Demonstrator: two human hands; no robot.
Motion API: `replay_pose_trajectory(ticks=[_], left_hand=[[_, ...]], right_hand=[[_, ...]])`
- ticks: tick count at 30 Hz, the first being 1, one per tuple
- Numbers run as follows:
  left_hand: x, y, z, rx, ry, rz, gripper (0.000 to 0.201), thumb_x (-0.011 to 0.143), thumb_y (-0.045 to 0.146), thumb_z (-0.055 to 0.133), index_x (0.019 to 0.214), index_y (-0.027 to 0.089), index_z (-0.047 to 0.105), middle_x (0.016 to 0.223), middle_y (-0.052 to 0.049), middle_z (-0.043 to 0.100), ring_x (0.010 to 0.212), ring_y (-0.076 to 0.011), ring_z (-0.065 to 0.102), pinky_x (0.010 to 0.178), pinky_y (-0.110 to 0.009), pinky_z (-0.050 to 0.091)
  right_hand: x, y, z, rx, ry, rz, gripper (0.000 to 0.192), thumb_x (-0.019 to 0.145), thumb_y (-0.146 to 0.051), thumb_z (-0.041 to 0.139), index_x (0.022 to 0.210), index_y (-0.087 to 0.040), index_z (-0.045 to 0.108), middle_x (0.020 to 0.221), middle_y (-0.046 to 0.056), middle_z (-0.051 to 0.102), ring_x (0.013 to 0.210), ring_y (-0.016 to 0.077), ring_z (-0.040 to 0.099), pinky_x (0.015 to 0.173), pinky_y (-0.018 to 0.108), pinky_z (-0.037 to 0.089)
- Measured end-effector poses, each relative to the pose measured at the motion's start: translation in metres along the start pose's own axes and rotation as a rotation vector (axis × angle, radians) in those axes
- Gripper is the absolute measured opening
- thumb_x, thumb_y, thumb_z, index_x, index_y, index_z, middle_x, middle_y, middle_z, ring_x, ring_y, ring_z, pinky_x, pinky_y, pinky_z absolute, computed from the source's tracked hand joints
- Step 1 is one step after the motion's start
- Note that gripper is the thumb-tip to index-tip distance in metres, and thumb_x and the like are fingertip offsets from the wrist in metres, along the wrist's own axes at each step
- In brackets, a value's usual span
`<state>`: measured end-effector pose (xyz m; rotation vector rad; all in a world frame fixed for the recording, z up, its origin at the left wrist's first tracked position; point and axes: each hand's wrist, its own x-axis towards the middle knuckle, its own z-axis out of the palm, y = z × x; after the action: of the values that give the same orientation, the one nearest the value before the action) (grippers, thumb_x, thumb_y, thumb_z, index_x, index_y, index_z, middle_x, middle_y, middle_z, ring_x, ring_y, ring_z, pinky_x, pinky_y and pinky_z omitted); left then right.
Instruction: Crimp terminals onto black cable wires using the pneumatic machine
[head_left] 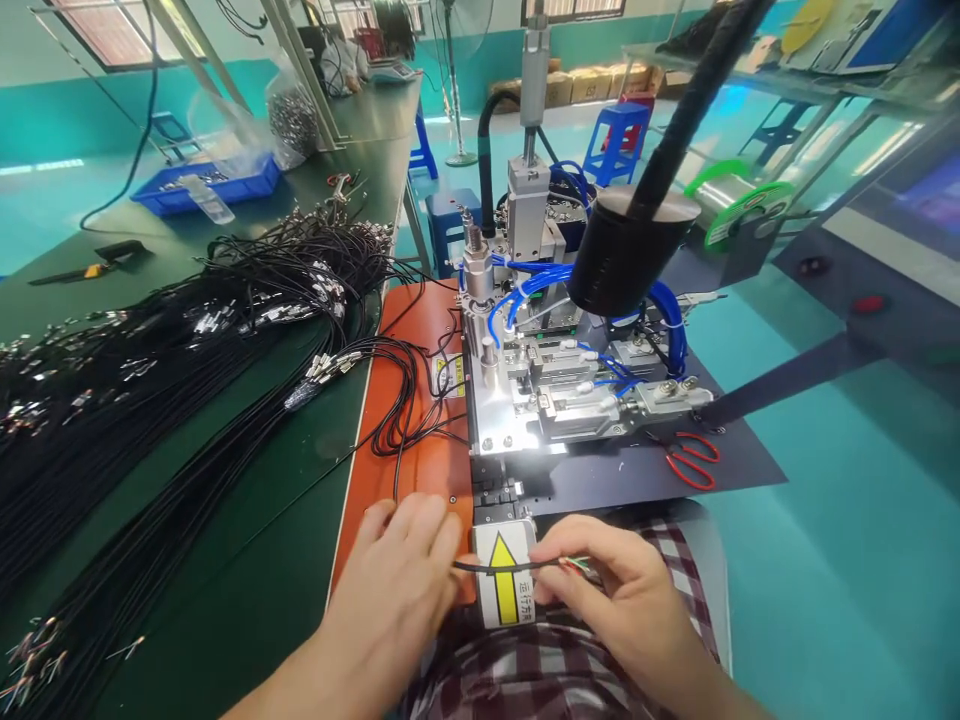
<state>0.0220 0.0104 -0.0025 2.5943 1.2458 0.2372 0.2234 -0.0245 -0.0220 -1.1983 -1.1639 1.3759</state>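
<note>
A black cable [476, 567] runs between my two hands, level across a white label with a yellow arrow [506, 590]. My left hand [409, 560] is closed around the cable over the orange plate [442, 470]. Thumb and fingers of my right hand [607, 580] pinch the cable near its end, where thin coloured wires [576, 565] fan out. From behind my left hand more black cable leads up to loose coils [397, 400] on the plate. Just beyond my hands stands a metal machine [517, 390] with cylinders and blue air hoses [540, 280].
Bundles of black cables [247, 420] cover much of the green table [300, 540] at left. A blue tray [255, 180] and a cutter knife [82, 272] lie farther back. Red-handled scissors [694, 465] rest right of the machine. A black cylinder on an arm [630, 250] hangs above it.
</note>
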Motion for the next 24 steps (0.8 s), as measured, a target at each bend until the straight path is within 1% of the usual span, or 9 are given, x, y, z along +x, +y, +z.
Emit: replay_pose_trajectory(ticks=[3, 6, 8, 11, 13, 15, 17, 20, 24], left_hand=[[0.007, 0.016, -0.003, -0.453, -0.131, -0.03, 0.023, 0.096, 0.023, 0.037, 0.115, 0.023, 0.049, 0.095, -0.004, 0.062, 0.084, -0.0168, 0.057, 0.072, -0.026, 0.043], [0.014, 0.025, -0.008, -0.755, -0.224, -0.105, 0.023, 0.097, 0.022, 0.033, 0.116, 0.027, 0.045, 0.091, 0.001, 0.062, 0.079, -0.0128, 0.058, 0.069, -0.022, 0.044], [0.017, 0.027, -0.011, -0.774, -0.235, -0.139, 0.02, 0.096, 0.021, 0.034, 0.11, 0.026, 0.048, 0.09, 0.001, 0.063, 0.08, -0.0136, 0.059, 0.07, -0.022, 0.043], [0.023, 0.026, -0.014, -0.725, -0.239, -0.123, 0.017, 0.093, 0.021, 0.038, 0.1, 0.023, 0.053, 0.085, -0.001, 0.063, 0.077, -0.0155, 0.058, 0.067, -0.023, 0.043], [0.029, 0.025, -0.014, -0.773, -0.279, -0.119, 0.016, 0.092, 0.021, 0.04, 0.098, 0.022, 0.055, 0.077, 0.0, 0.063, 0.067, -0.0143, 0.057, 0.06, -0.022, 0.042], [0.035, 0.023, -0.011, -0.867, -0.298, -0.16, 0.016, 0.091, 0.024, 0.042, 0.097, 0.021, 0.056, 0.07, 0.002, 0.062, 0.059, -0.013, 0.056, 0.054, -0.021, 0.04], [0.04, 0.021, -0.006, -0.957, -0.275, -0.243, 0.015, 0.09, 0.026, 0.044, 0.091, 0.02, 0.058, 0.068, 0.001, 0.063, 0.057, -0.0125, 0.056, 0.052, -0.02, 0.04], [0.045, 0.021, 0.002, -1.048, -0.194, -0.349, 0.015, 0.088, 0.026, 0.05, 0.081, 0.019, 0.061, 0.072, -0.001, 0.066, 0.062, -0.0128, 0.059, 0.055, -0.021, 0.043], [0.046, 0.024, 0.007, -1.032, -0.029, -0.34, 0.009, 0.08, 0.019, 0.06, 0.072, 0.017, 0.064, 0.076, -0.002, 0.061, 0.067, -0.0127, 0.056, 0.057, -0.021, 0.042]], right_hand=[[0.001, 0.006, 0.003, 0.055, -0.001, 0.118, 0.008, 0.076, -0.021, 0.067, 0.084, -0.02, 0.07, 0.072, 0.001, 0.062, 0.061, 0.0134, 0.056, 0.058, 0.025, 0.048], [0.002, 0.006, 0.0, 0.134, 0.009, 0.203, 0.013, 0.076, -0.025, 0.068, 0.088, -0.018, 0.068, 0.072, 0.001, 0.061, 0.063, 0.014, 0.056, 0.061, 0.026, 0.049], [0.005, 0.002, -0.002, 0.125, 0.028, 0.184, 0.009, 0.076, -0.025, 0.068, 0.08, -0.017, 0.067, 0.069, 0.0, 0.06, 0.06, 0.0133, 0.055, 0.059, 0.026, 0.048], [0.009, 0.0, -0.005, 0.067, 0.024, 0.1, 0.008, 0.077, -0.024, 0.066, 0.072, -0.017, 0.066, 0.07, 0.0, 0.058, 0.06, 0.0127, 0.053, 0.057, 0.025, 0.046], [0.01, 0.004, -0.008, 0.073, 0.002, 0.087, 0.006, 0.079, -0.024, 0.066, 0.077, -0.018, 0.066, 0.075, 0.001, 0.058, 0.063, 0.0128, 0.053, 0.058, 0.025, 0.046], [0.01, 0.01, -0.011, 0.131, 0.005, 0.117, 0.01, 0.079, -0.026, 0.067, 0.086, -0.019, 0.065, 0.077, 0.001, 0.058, 0.062, 0.012, 0.052, 0.058, 0.025, 0.045], [0.009, 0.013, -0.015, 0.199, 0.035, 0.169, 0.018, 0.078, -0.029, 0.069, 0.092, -0.019, 0.064, 0.075, -0.001, 0.058, 0.06, 0.0107, 0.051, 0.056, 0.023, 0.044], [0.008, 0.01, -0.017, 0.247, 0.05, 0.228, 0.02, 0.077, -0.034, 0.069, 0.088, -0.018, 0.063, 0.066, -0.002, 0.056, 0.056, 0.01, 0.05, 0.053, 0.021, 0.043], [0.009, 0.003, -0.012, 0.274, 0.055, 0.251, 0.02, 0.074, -0.034, 0.073, 0.078, -0.018, 0.062, 0.06, -0.004, 0.053, 0.054, 0.0085, 0.048, 0.052, 0.02, 0.042]])
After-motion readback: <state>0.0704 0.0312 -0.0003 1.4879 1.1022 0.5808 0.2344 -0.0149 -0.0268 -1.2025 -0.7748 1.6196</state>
